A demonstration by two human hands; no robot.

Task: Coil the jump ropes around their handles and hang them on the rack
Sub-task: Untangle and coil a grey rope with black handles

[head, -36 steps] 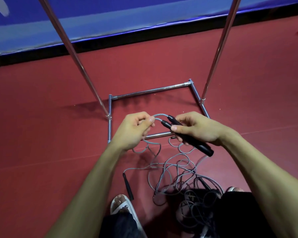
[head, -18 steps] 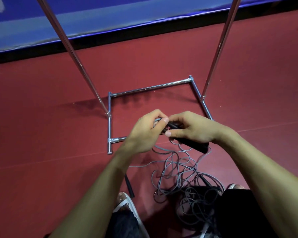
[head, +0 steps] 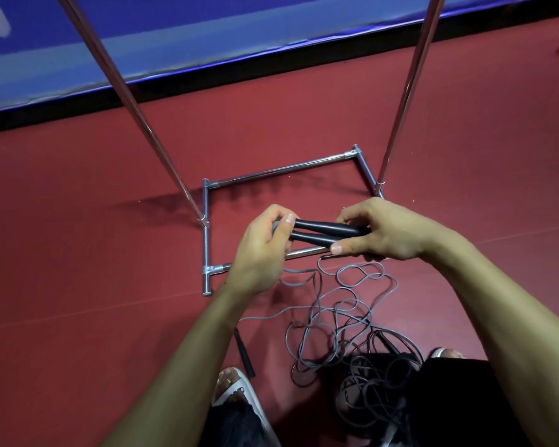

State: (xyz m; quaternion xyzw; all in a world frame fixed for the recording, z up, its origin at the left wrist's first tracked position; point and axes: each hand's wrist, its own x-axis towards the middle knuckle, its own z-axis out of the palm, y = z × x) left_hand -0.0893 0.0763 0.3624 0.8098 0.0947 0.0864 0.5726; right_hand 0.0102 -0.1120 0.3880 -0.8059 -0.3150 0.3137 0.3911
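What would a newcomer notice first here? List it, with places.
Centre frame, the left grip and right grip hold two black handles side by side. Below them, grey rope lies tangled on the red floor; behind stands the chrome rack.

I am in a sports hall. A smooth dark-red court floor point(head: 78, 285) with faint seam lines spreads all around me, and a blue fabric court barrier point(head: 207, 27) edges it. Thin grey jump ropes point(head: 336, 317) lie tangled beside a chromed steel tube rack point(head: 281, 171).
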